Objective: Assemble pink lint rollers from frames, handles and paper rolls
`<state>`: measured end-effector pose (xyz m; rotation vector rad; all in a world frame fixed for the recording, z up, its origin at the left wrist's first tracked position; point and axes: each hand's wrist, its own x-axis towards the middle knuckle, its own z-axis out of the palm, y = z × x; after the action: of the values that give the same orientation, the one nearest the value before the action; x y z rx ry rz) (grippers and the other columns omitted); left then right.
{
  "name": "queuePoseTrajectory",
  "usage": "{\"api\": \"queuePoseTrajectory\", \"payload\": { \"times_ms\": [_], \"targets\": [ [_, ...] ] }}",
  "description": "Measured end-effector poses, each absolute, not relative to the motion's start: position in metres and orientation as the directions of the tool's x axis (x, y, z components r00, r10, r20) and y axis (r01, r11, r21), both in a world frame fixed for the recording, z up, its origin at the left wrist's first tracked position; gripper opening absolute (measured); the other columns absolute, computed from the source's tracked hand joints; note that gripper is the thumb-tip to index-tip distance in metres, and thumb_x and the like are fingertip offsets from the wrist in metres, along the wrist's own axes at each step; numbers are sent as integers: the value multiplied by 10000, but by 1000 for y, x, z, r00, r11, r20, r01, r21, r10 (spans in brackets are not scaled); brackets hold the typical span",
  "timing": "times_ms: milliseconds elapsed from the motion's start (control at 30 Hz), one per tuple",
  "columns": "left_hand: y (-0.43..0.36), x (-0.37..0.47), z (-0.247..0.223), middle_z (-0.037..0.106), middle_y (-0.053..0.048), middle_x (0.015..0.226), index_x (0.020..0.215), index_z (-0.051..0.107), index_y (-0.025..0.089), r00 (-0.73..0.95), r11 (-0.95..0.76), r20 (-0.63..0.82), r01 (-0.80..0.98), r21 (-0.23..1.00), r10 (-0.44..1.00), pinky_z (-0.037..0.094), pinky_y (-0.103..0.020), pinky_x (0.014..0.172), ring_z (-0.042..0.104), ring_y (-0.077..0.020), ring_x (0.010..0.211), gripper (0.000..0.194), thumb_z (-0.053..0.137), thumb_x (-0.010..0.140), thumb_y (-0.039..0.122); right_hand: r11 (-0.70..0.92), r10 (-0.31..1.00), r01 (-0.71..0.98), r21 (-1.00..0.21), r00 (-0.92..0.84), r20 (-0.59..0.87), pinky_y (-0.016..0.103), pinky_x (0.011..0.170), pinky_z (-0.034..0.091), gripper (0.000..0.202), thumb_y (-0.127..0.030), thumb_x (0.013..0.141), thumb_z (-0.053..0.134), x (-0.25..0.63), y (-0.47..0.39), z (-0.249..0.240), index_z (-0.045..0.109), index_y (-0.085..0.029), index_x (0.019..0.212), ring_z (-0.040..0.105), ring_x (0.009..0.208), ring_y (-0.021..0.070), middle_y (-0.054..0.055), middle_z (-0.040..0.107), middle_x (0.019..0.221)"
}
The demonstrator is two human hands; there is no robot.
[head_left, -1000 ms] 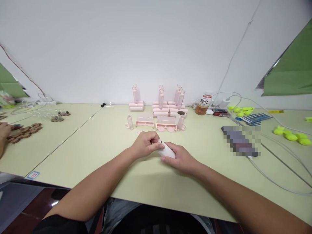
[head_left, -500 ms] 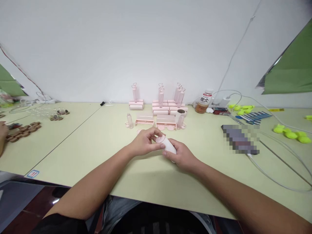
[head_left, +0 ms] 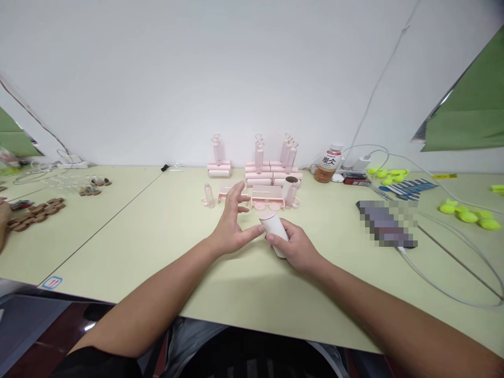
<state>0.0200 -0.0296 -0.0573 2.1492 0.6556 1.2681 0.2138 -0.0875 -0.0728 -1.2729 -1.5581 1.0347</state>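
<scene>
My right hand (head_left: 295, 242) is wrapped round a white roll (head_left: 277, 234), held tilted above the table. A pink disc (head_left: 268, 216) covers the upper end of this roll. My left hand (head_left: 233, 226) is open, its fingers raised and spread. The left thumb tip is close beside the roll; whether it touches I cannot tell. Beyond the hands lie an open pink case (head_left: 268, 202) with round pink pieces in front of it and another open pink case (head_left: 225, 197), partly hidden behind my left fingers.
Pink cylinders (head_left: 258, 180) are stacked by the wall, with upright pink handles (head_left: 259, 157) among them. A drink bottle (head_left: 328, 164), a phone (head_left: 384, 224) with a cable and yellow-green pieces (head_left: 468, 215) are at right. Brown pieces (head_left: 37, 212) and another person's hand (head_left: 3, 215) are at left.
My left hand has let go of the pink-capped end and spread its fingers, moving up and slightly left. My right hand keeps hold of the roll, which is now more upright.
</scene>
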Motion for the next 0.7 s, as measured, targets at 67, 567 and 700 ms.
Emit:
{"api": "queuePoseTrajectory", "payload": {
  "times_ms": [67, 567, 700],
  "targets": [
    [-31, 18, -54, 341, -126, 1547, 1506, 263, 328, 543, -717, 558, 123, 686, 628, 447, -437, 1021, 438, -289, 1333, 844, 717, 795, 352, 136, 988, 273, -952, -112, 109, 270, 556, 342, 367, -528, 778, 633, 214, -87, -74, 553, -181, 865, 443, 601, 141, -7, 539, 689],
    [7, -6, -49, 592, -143, 1261, 1259, 595, 160, 277, -308, 137, 882, 355, 951, 479, -390, 881, 585, -302, 1107, 455, 511, 824, 264, 97, 994, 201, -975, -71, 85, 268, 550, 342, 424, -596, 754, 616, 213, -86, -74, 496, -193, 805, 426, 603, 131, -17, 486, 694],
    [16, -10, -58, 542, -172, 1292, 1347, 502, 169, 284, -264, -28, 919, 294, 958, 458, -392, 907, 548, -322, 1172, 532, 529, 830, 293, 154, 988, 264, -952, -39, 148, 269, 547, 318, 415, -596, 753, 606, 214, -86, -72, 488, -198, 749, 385, 601, 129, -29, 419, 668]
  ]
}}
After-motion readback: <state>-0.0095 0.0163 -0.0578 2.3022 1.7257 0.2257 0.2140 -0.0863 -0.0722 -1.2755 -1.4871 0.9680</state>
